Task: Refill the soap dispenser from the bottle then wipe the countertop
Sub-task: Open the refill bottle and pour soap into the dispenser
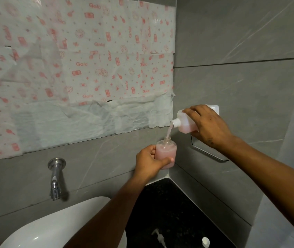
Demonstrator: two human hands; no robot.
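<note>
My left hand [150, 161] grips a small clear soap dispenser [166, 151] upright above the back corner of the black countertop [174, 212]; it is more than half full of pink soap and its top is off. My right hand [208, 125] holds a translucent refill bottle [184, 122] tipped on its side, neck to the left. A thin pink stream runs from its mouth into the dispenser's neck. The dispenser's white pump [159, 238] and the bottle's white cap [205, 242] lie on the countertop near the bottom edge.
A white basin [53, 224] sits at the lower left under a chrome tap [55, 178] on the grey tiled wall. Printed paper covers the mirror [80, 68]. A chrome holder [208, 151] is fixed to the right wall, just under the bottle.
</note>
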